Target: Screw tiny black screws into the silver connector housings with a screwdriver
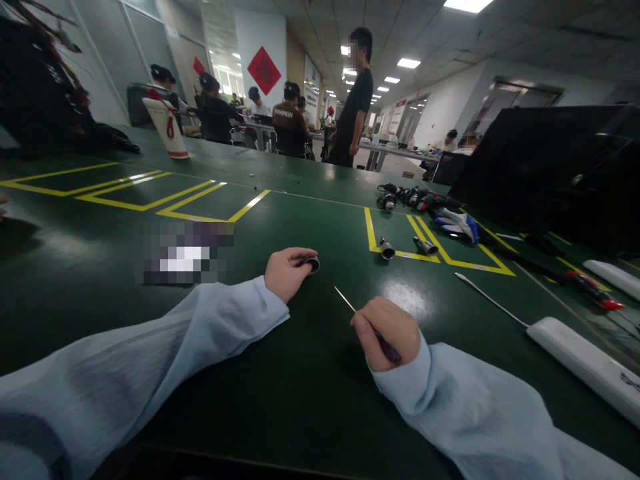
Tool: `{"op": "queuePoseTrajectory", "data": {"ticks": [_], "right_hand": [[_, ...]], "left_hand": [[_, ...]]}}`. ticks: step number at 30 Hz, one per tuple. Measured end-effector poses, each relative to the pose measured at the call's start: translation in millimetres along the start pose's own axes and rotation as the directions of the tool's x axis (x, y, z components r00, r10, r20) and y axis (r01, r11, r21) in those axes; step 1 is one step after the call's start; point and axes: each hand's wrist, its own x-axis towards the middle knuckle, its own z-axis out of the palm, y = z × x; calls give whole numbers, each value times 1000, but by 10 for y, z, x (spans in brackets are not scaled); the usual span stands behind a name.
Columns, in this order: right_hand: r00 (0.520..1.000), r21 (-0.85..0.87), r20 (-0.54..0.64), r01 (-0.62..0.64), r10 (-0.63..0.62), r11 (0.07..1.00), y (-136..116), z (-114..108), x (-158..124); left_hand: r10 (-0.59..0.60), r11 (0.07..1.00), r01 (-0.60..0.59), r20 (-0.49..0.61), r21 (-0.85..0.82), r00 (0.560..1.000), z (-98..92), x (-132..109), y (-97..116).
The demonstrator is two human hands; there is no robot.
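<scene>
My left hand [286,271] rests on the green table [310,373], fingers closed round a small dark metal ring-shaped part [313,264]. My right hand [387,332] lies a little to the right and nearer me, closed on a thin screwdriver [365,321] with a dark handle; its slim metal shaft points up-left toward the left hand, tip a short way from the part. Both arms wear light blue sleeves.
Two small metal cylinders [386,249] [425,247] lie on yellow tape lines beyond. Dark tools [407,196], a blue-white glove [457,225], white-handled tools [585,360], a red-handled tool [595,291] and a black monitor [545,167] sit right. A paper cup [167,128] stands far left. People work behind.
</scene>
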Motion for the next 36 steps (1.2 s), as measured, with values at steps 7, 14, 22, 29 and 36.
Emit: {"op": "queuePoseTrajectory", "data": {"ticks": [7,14,22,29,36], "right_hand": [[904,137,-196,-358,380,923,448,325,251],[860,254,-214,-409,463,876,687,534,555],[785,407,-178,-489,593,771,749,550,578],[773,388,-292,-443,563,809,826,572,570],[847,380,-350,-262,399,887,869,603,531]], "left_hand": [[138,948,-90,-137,306,981,-57,863,-256],[289,844,-149,-202,515,936,-98,1467,-322],[390,740,-239,-111,629,914,-56,1599,-275],[487,686,-451,101,570,868,49,1202,-116],[451,752,-533,286,388,845,168,904,-98]]}}
